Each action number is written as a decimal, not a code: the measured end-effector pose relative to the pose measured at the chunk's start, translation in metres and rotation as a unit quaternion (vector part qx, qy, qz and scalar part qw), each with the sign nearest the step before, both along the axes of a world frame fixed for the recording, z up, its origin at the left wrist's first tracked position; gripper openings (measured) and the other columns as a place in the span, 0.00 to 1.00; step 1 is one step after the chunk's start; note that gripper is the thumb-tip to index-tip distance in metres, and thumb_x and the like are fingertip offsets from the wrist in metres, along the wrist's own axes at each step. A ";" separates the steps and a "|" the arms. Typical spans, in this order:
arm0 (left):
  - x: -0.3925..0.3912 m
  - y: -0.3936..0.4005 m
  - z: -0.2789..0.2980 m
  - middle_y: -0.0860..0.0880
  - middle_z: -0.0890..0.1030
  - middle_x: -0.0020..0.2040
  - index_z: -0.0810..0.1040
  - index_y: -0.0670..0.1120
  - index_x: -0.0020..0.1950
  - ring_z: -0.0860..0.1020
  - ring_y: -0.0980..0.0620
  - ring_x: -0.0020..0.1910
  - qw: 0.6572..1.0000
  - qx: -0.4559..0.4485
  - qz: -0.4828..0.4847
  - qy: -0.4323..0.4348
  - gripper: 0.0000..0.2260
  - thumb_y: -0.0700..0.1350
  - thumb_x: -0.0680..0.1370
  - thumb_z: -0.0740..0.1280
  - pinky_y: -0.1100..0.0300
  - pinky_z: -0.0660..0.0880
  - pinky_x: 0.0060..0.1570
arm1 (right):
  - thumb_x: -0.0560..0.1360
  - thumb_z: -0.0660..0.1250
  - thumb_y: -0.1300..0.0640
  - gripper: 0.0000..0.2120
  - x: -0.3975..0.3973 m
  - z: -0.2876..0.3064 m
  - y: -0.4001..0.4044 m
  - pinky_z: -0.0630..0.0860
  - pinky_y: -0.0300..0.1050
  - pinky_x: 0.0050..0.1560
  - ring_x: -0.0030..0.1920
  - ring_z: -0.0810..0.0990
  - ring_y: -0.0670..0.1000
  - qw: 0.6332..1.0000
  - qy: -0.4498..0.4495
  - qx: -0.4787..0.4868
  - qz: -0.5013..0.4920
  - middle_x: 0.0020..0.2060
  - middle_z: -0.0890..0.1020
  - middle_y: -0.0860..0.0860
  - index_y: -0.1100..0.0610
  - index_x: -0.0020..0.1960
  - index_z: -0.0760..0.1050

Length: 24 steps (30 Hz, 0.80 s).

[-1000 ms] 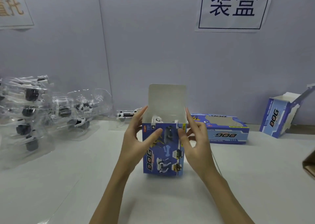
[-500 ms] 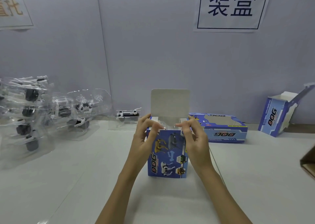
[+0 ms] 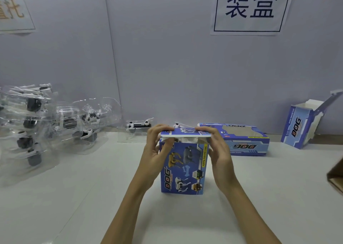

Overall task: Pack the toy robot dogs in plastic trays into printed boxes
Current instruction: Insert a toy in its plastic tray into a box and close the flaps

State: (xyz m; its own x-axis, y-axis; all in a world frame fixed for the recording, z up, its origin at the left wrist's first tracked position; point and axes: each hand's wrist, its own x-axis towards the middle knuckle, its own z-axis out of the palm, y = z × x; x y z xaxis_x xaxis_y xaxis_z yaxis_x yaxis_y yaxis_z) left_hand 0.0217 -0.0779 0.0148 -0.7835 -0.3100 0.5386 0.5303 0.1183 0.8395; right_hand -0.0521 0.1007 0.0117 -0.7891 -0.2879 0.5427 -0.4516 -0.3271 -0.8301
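left hand [image 3: 155,151] and right hand [image 3: 219,150] pinching the lid flap [image 3: 185,132] — nearly flat over the upright printed box [image 3: 182,169] between them

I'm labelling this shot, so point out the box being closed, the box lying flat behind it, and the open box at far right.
upright box [image 3: 182,169], head view, printed front face.
flat box [image 3: 246,145], head view, front side panel.
open box [image 3: 297,126], head view, blue side panel.

The white table [image 3: 92,197] carries an upright printed box [image 3: 183,169] at its centre. At 9 to 10 o'clock lie clear plastic trays [image 3: 37,124] holding toy robot dogs, with one single tray [image 3: 138,130] at 11 o'clock. At 1 o'clock a windowed box [image 3: 241,139] lies flat; at 2 o'clock an open box [image 3: 300,126] stands.
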 end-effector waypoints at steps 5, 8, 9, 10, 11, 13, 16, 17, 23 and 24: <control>-0.002 0.004 -0.008 0.63 0.71 0.71 0.74 0.61 0.63 0.73 0.52 0.73 1.000 -0.018 -0.014 -0.008 0.24 0.68 0.72 0.73 0.56 0.84 0.46 | 0.81 0.58 0.39 0.18 0.000 0.002 0.003 0.84 0.44 0.50 0.66 0.80 0.47 0.999 0.004 0.051 -0.013 0.59 0.82 0.40 0.49 0.61 0.76; -0.009 0.006 -0.009 0.65 0.73 0.69 0.73 0.55 0.64 0.76 0.49 0.71 1.000 0.026 -0.008 -0.011 0.15 0.58 0.80 0.62 0.62 0.83 0.45 | 0.79 0.63 0.43 0.14 0.001 -0.002 -0.002 0.85 0.43 0.45 0.65 0.79 0.44 0.997 0.016 0.074 -0.025 0.57 0.80 0.35 0.46 0.63 0.74; -0.011 0.006 -0.010 0.65 0.73 0.69 0.73 0.54 0.64 0.76 0.49 0.71 1.000 0.017 0.000 -0.004 0.14 0.55 0.81 0.60 0.62 0.83 0.45 | 0.79 0.62 0.44 0.15 0.001 -0.003 -0.003 0.85 0.43 0.45 0.65 0.79 0.42 0.996 0.025 0.081 -0.027 0.57 0.79 0.33 0.46 0.64 0.73; -0.013 0.006 -0.012 0.64 0.73 0.70 0.73 0.53 0.65 0.76 0.50 0.71 1.000 0.008 0.005 0.005 0.13 0.54 0.82 0.60 0.61 0.83 0.46 | 0.79 0.61 0.44 0.16 0.002 -0.003 -0.004 0.85 0.42 0.44 0.65 0.79 0.41 0.995 0.034 0.086 -0.029 0.57 0.78 0.31 0.45 0.65 0.73; -0.014 0.007 -0.013 0.63 0.72 0.70 0.73 0.53 0.65 0.76 0.51 0.71 1.000 0.005 0.005 0.012 0.13 0.53 0.82 0.59 0.60 0.83 0.46 | 0.79 0.60 0.44 0.16 0.003 -0.003 -0.004 0.84 0.40 0.44 0.65 0.79 0.41 0.994 0.046 0.092 -0.034 0.58 0.78 0.30 0.44 0.66 0.73; -0.014 0.009 -0.015 0.63 0.72 0.70 0.73 0.53 0.64 0.76 0.51 0.70 1.000 0.014 0.007 0.019 0.13 0.53 0.82 0.58 0.59 0.83 0.45 | 0.81 0.59 0.44 0.17 0.002 -0.004 -0.003 0.84 0.39 0.46 0.66 0.78 0.43 0.990 0.071 0.107 -0.049 0.62 0.77 0.35 0.42 0.69 0.73; -0.015 0.011 -0.014 0.65 0.72 0.70 0.73 0.56 0.64 0.77 0.53 0.69 0.999 0.024 0.018 0.022 0.12 0.54 0.82 0.57 0.61 0.83 0.44 | 0.79 0.61 0.44 0.22 0.002 -0.004 -0.001 0.86 0.46 0.49 0.69 0.77 0.46 0.987 0.072 0.130 -0.055 0.67 0.75 0.43 0.42 0.72 0.72; -0.014 0.011 -0.015 0.66 0.72 0.70 0.74 0.59 0.64 0.78 0.53 0.68 0.999 0.027 0.018 0.021 0.12 0.54 0.83 0.57 0.61 0.83 0.44 | 0.78 0.62 0.44 0.22 0.002 -0.004 0.000 0.86 0.47 0.50 0.69 0.76 0.47 0.987 0.071 0.130 -0.053 0.67 0.74 0.42 0.42 0.72 0.72; -0.008 0.018 -0.014 0.60 0.81 0.61 0.66 0.63 0.75 0.83 0.52 0.60 0.997 0.019 0.071 0.007 0.19 0.59 0.84 0.59 0.60 0.83 0.46 | 0.75 0.68 0.41 0.21 0.010 -0.001 -0.007 0.86 0.46 0.48 0.69 0.77 0.49 0.993 0.045 0.082 -0.076 0.64 0.77 0.38 0.43 0.67 0.78; -0.007 0.021 -0.014 0.61 0.81 0.62 0.65 0.60 0.76 0.82 0.54 0.61 0.992 -0.012 0.126 0.021 0.21 0.60 0.83 0.61 0.58 0.83 0.48 | 0.76 0.69 0.42 0.20 0.012 -0.001 -0.009 0.85 0.45 0.47 0.67 0.78 0.49 0.992 0.043 0.061 -0.101 0.64 0.78 0.40 0.44 0.66 0.78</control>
State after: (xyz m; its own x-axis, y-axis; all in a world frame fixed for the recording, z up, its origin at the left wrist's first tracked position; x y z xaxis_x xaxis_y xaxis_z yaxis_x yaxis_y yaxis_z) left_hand 0.0149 -0.0567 0.0006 -0.6591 -0.4795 0.5793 0.5167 0.2709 0.8122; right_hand -0.0403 0.0912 0.0104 -0.7901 -0.1969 0.5805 -0.5678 -0.1216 -0.8141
